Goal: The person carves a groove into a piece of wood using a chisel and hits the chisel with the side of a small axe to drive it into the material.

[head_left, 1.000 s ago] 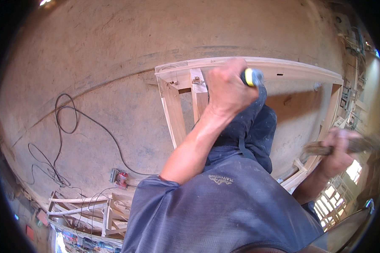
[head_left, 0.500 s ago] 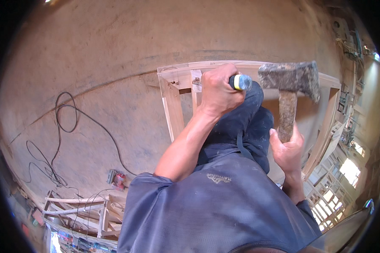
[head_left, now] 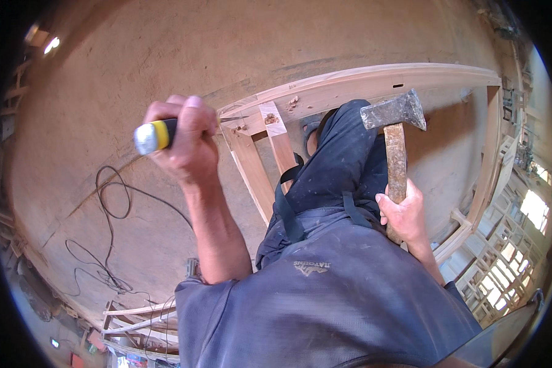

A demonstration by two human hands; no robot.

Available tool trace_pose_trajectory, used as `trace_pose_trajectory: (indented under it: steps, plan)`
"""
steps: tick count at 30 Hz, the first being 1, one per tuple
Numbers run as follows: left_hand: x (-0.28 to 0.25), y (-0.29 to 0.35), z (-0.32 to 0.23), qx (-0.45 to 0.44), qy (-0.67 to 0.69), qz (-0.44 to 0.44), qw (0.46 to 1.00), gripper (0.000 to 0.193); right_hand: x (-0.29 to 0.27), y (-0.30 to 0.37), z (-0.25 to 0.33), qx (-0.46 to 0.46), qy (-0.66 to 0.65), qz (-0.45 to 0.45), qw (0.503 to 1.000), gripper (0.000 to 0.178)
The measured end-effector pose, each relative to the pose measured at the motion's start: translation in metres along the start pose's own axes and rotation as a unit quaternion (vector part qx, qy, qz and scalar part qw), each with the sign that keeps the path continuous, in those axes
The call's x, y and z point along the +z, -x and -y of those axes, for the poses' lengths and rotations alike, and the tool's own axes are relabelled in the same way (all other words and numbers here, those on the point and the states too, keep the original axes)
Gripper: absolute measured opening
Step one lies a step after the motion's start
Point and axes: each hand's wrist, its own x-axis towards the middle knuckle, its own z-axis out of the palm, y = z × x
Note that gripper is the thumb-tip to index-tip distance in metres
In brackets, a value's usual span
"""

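Note:
My left hand (head_left: 189,144) is closed around a chisel (head_left: 155,136) with a black and yellow handle and a metal end cap. Its thin blade points right, over the corner of a pale wooden frame (head_left: 349,86); whether the tip touches the wood cannot be made out. In my right hand (head_left: 403,213) is the wooden handle of a hatchet (head_left: 395,113), its worn head raised upright near my knee. A crosspiece (head_left: 281,144) of the frame lies between my hands, with a rough, chipped spot and shavings near its far end.
A dark cable (head_left: 113,193) loops over the dusty floor (head_left: 159,239) on the left. Wooden framework (head_left: 138,322) stands at lower left, and lattice frames (head_left: 503,264) lean at right. My bent leg (head_left: 334,159) is inside the frame.
My left hand has swung left with the chisel, uncovering the frame's corner and crosspiece. The hatchet in my right hand has shifted slightly left and lower. The view has turned somewhat.

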Motion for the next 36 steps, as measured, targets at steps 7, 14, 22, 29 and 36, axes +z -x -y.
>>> trace_pose_trajectory:
  steps: [7, 14, 22, 29, 36]
  plan:
    - [0.021, 0.033, 0.038, -0.088, -0.009, -0.003, 0.996, 0.022, 0.002, -0.003, 0.002, -0.01, 0.044, 0.006, 0.999, 0.016]
    - [0.034, 0.047, 0.045, -0.056, -0.072, 0.023, 0.996, 0.021, 0.004, -0.009, 0.003, -0.024, 0.03, 0.014, 0.999, 0.015]
    - [0.067, 0.075, 0.041, 0.108, -0.189, 0.006, 0.976, 0.02, -0.029, -0.001, 0.066, -0.332, -0.064, -0.089, 0.937, 0.007]
    - [0.071, 0.079, 0.045, 0.047, -0.191, -0.012, 0.98, 0.024, -0.105, 0.046, 0.151, -0.732, -0.034, -0.249, 0.633, 0.011]
    - [0.067, 0.065, 0.049, -0.007, -0.158, 0.051, 0.986, 0.022, -0.006, 0.009, 0.07, -0.464, 0.288, -0.051, 0.836, 0.016]
